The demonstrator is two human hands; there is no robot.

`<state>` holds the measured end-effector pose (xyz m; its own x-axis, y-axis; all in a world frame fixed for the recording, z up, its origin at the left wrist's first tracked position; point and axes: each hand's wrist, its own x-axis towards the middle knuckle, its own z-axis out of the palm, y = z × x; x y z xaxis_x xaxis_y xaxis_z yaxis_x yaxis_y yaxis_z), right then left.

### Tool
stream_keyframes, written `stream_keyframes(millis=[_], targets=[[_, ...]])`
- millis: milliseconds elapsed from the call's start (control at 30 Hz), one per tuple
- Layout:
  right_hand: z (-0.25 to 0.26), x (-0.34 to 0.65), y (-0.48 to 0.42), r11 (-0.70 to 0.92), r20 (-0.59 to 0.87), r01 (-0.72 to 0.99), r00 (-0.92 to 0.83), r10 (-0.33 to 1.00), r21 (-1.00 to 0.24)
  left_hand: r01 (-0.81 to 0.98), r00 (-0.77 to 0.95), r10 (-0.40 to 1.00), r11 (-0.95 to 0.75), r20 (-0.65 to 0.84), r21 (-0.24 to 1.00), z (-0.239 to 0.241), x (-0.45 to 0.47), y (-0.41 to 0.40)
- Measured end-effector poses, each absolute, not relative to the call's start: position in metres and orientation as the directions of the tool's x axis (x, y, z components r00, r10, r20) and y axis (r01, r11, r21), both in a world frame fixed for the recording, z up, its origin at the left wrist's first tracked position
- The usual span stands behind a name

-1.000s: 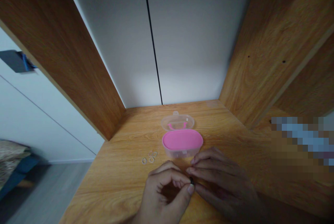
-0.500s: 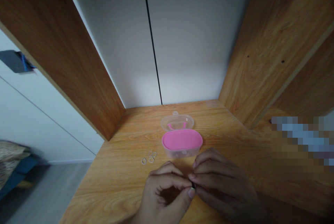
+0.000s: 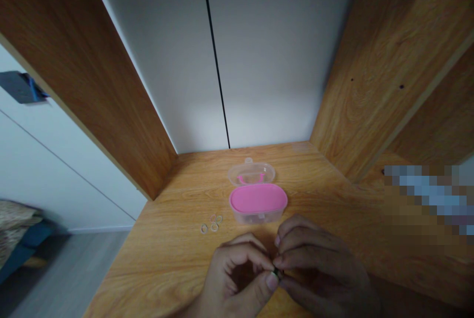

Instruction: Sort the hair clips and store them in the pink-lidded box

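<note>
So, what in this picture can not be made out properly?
- small dark item, head view: too small, and mostly covered by the fingertips of the left hand and right hand that pinch it.
- pink box: only a flat pink surface shows; contents cannot be told.
- loose rings on the table: too small to tell the material.
- patch at the right: pixelated.

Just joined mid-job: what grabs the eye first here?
The pink oval box stands out at the middle of the wooden desk, its clear lid open behind it. In front, the left hand and right hand pinch a small dark item together. A few pale elastic loops lie left of the box.
</note>
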<state>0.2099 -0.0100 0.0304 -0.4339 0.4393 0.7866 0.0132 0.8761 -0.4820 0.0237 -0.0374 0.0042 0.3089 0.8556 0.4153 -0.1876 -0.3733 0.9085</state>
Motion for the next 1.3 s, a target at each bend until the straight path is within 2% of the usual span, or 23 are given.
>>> stream_keyframes(millis=[300,667,1300], targets=[[0.0317,0.2114,-0.0093,0.891,0.799,0.061,-0.419,0.431,-0.449,-0.312,0.356,0.853,-0.278,0.383,0.909,0.0055,0.0253,-0.0364],[0.0343,0.2152,-0.0039,0.926,0.799,0.073,-0.483,0.359,-0.371,-0.304,0.303,0.888,-0.255,0.347,0.918,0.0048,0.0243,-0.0342],[0.0290,0.2150,-0.0066,0.923,0.818,0.060,-0.445,0.364,-0.379,-0.384,0.375,0.856,-0.207,0.356,0.900,0.0038,0.0229,-0.0328]])
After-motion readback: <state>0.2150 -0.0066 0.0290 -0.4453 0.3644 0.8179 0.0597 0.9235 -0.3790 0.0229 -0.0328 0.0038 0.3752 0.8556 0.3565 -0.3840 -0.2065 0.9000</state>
